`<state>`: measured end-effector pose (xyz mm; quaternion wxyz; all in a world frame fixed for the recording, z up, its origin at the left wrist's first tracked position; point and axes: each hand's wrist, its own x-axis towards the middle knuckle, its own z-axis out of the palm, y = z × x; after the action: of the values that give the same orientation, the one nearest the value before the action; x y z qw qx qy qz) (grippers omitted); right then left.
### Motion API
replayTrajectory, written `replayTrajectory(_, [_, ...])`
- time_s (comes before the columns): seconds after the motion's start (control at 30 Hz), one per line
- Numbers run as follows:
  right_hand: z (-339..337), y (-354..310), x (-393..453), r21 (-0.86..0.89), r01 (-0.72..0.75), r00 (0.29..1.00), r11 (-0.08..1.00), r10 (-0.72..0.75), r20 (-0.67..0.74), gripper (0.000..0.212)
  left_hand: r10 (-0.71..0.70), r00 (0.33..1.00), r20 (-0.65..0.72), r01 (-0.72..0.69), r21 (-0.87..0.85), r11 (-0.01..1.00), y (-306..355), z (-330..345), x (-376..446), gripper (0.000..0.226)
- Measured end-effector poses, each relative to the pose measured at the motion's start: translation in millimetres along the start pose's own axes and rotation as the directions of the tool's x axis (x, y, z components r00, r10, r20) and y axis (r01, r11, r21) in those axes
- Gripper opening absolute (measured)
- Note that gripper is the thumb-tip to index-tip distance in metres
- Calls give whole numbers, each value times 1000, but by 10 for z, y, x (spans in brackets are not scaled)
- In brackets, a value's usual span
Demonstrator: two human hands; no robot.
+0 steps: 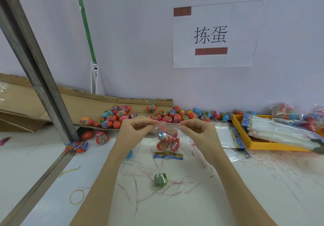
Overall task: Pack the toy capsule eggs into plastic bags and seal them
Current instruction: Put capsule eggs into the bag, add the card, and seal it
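Observation:
A clear plastic bag (167, 139) hangs above the table, filled with several orange toy capsule eggs. My left hand (135, 129) pinches the left end of its top edge and my right hand (196, 129) pinches the right end. The bag's colourful printed header strip (168, 155) hangs at the bottom. A heap of loose capsule eggs (157, 116) lies behind the bag along the wall. One green-wrapped egg (159, 179) sits alone on the table in front of me.
A yellow tray (257, 146) with stacked empty bags stands at the right, filled bags (284, 111) behind it. Flat cardboard (87, 101) leans at the back left. A steel post (40, 71) crosses the left. Red-striped peel strips and a rubber band (77, 196) litter the white table.

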<state>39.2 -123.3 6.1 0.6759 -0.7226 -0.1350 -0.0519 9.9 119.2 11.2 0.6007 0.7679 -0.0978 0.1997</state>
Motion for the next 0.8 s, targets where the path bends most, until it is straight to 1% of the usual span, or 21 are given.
replayTrajectory(0.2, [18, -4, -15, 1, 39, 999, 999, -39, -12, 13, -36, 999, 22, 36, -34, 999, -15, -17, -9, 31])
replayTrajectory(0.3, [32, -5, -4, -19, 42, 999, 999, -43, -29, 13, -70, 997, 17, 71, -109, 992, 0, -8, -9, 20])
replayTrajectory(0.37, [37, -7, 1, -28, 39, 998, 999, -40, -38, 13, -77, 997, 6, 77, -114, 990, 28, 32, -12, 12])
replayTrajectory(0.47, [29, -10, -2, -27, 46, 998, 999, -47, -51, 14, -76, 997, -3, 75, -95, 993, 37, 76, -6, 15])
replayTrajectory(0.6, [24, -27, -9, -13, 65, 996, 998, -65, -60, 16, -84, 996, -28, 80, -116, 990, 27, 60, 20, 24])
replayTrajectory(0.8, [63, -44, -18, -3, 85, 993, 996, -85, -80, 17, -98, 993, -61, 93, -73, 993, -3, 85, 35, 18])
